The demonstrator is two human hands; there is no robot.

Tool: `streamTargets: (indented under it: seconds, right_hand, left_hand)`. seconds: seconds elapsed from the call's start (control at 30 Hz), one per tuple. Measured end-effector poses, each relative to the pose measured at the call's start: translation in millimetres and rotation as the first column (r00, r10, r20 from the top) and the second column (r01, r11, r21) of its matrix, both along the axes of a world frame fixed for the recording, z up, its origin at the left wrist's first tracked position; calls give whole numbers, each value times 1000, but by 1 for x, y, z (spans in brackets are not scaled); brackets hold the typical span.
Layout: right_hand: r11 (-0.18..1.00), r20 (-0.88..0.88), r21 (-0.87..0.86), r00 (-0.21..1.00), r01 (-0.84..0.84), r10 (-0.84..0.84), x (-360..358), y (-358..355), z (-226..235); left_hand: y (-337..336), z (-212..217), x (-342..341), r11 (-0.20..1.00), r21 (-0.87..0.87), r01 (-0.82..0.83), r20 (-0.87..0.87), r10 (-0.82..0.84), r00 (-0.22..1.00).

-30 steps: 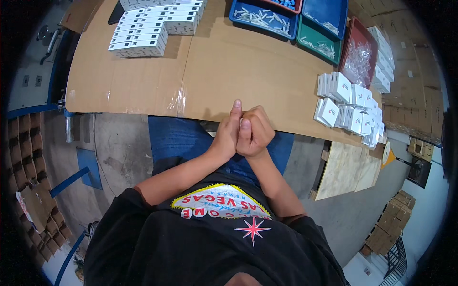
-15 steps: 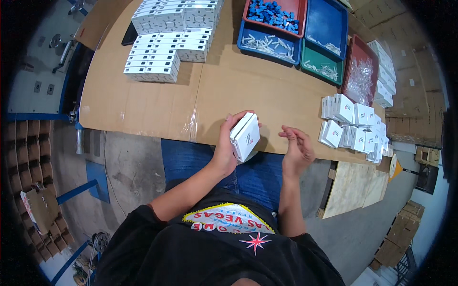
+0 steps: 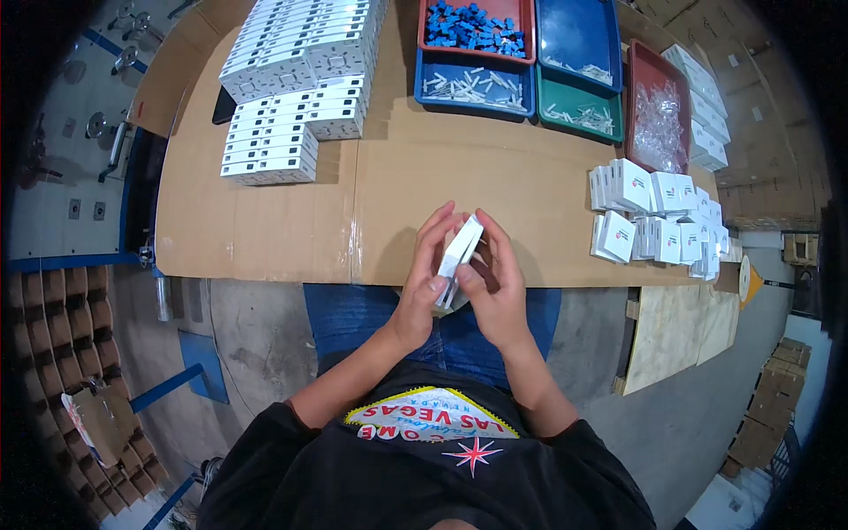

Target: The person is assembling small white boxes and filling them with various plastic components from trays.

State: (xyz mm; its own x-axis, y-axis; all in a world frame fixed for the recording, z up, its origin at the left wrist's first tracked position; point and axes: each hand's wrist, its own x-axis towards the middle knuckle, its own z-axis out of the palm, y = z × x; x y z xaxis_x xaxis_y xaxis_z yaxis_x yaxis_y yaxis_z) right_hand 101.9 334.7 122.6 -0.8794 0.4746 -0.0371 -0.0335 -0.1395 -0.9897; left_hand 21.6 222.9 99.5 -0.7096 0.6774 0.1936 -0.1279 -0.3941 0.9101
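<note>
A small flat white box point(image 3: 460, 250) is held upright and nearly edge-on between my two hands, over the table's front edge. My left hand point(image 3: 415, 305) grips its left side, with the thumb low on the near face. From the other side my right hand point(image 3: 501, 305) closes round it, thumb against the edge and fingers partly behind it. A narrow gap shows between two white layers of the box. Its printed face is turned away from view.
Stacked white boxes point(image 3: 269, 146) stand at the left of the cardboard-covered table point(image 3: 256, 230). Printed white packets point(image 3: 634, 187) are grouped at the right. Behind lie trays of blue parts point(image 3: 473, 28), white sticks point(image 3: 477, 88) and clear plastic pieces point(image 3: 658, 124).
My right hand has come leftward from beside the white box and taken hold of it. The box has turned from showing its printed face to nearly edge-on. The view has shifted slightly.
</note>
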Motion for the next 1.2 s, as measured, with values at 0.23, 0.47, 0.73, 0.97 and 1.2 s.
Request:
streamTargets:
  seconds: [0.23, 0.47, 0.73, 0.97, 1.2]
  right_hand:
    - [993, -143, 117, 989, -10, 27, -4, 3, -3]
    - [988, -185, 152, 982, -12, 40, -3, 10, -7]
    - [999, -157, 48, 988, 8, 0, 3, 16, -10]
    - [998, -101, -66, 995, 5, -12, -1, 5, -3]
    - [997, -221, 76, 975, 7, 10, 6, 18, -1]
  left_hand:
    - [-3, -5, 0, 995, -76, 65, -65, -70, 995]
    - [-8, -5, 4, 992, -109, 65, -101, -76, 992]
    - [-7, -4, 3, 980, -200, 8, -200, -49, 979]
    - [-15, 6, -5, 961, -271, -59, -210, 1, 978]
    - [-14, 20, -1, 950, -310, 35, -118, -75, 990]
